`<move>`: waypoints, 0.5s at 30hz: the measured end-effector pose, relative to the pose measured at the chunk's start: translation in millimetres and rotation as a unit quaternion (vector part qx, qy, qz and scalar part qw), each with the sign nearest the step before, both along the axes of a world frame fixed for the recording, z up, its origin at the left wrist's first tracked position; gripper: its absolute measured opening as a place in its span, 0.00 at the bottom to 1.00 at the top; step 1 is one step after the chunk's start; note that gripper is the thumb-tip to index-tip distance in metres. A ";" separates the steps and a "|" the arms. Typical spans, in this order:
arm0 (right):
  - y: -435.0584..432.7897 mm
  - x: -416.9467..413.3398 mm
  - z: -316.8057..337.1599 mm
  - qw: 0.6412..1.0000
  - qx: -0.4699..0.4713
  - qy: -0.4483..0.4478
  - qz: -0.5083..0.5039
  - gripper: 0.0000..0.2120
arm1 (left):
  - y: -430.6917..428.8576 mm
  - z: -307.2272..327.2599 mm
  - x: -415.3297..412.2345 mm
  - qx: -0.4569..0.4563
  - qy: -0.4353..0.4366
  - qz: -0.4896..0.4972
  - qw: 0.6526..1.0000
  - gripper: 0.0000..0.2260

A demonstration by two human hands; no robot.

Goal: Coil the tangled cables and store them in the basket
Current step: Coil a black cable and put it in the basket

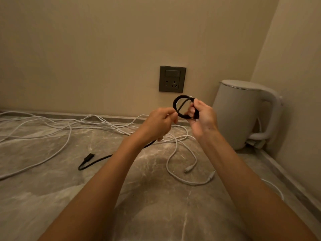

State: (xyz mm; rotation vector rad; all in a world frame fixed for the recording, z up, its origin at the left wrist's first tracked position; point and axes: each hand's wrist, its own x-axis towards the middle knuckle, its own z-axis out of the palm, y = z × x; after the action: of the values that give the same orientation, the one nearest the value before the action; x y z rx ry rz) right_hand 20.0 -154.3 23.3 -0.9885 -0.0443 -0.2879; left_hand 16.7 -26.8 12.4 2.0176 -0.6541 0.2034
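Up above the marbled worktop (52, 197), in the head view, both hands are raised in front of the beige wall, just below a dark wall socket (172, 79). The right hand (202, 117) is clenched around a small coil of the black cable (182, 106), pinching the loops between thumb and fingers so the ring stands upright. The left hand (160, 124) is closed on the same black cable just beside the coil, its fingertips close to the right hand's. From under the left hand the free length of the black cable drops to the worktop and runs leftward, ending in a loop and a black plug (89, 156) lying flat on the stone.

Behind and below the hands, white cables (69, 124) sprawl tangled across the worktop from the far left edge to a spot beneath the hands. One white strand curls forward on the right and ends in two small connectors (188, 169) lying near each other between the forearms. Another white loop (276, 188) shows partly behind the right forearm.

A white kettle (238, 115) stands upright in the right-hand corner, well apart from the coil, with its handle turned toward the side wall. No basket can be seen.
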 end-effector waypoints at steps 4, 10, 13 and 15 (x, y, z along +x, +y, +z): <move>-7.3 0.1 1.4 0.989 0.116 0.030 0.089 0.16 | -4.3 -9.6 -0.9 -0.008 0.063 -0.036 0.997 0.12; -21.2 0.4 11.2 0.965 0.190 0.050 0.173 0.13 | 14.9 -18.0 8.8 0.096 0.114 -0.056 0.987 0.13; -22.8 -8.4 15.6 0.965 0.108 0.095 0.219 0.16 | 22.4 -17.6 13.4 0.130 0.073 -0.009 0.989 0.12; -23.5 -12.9 17.6 0.962 0.022 0.124 0.243 0.15 | 28.2 -15.5 16.5 0.142 0.047 0.016 0.989 0.10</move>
State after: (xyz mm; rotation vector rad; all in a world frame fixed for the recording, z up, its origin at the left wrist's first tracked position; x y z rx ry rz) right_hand 7.1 -177.8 40.9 -0.9313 -0.0509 0.2843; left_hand 33.2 1.4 -3.1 2.2955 -0.6191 0.0344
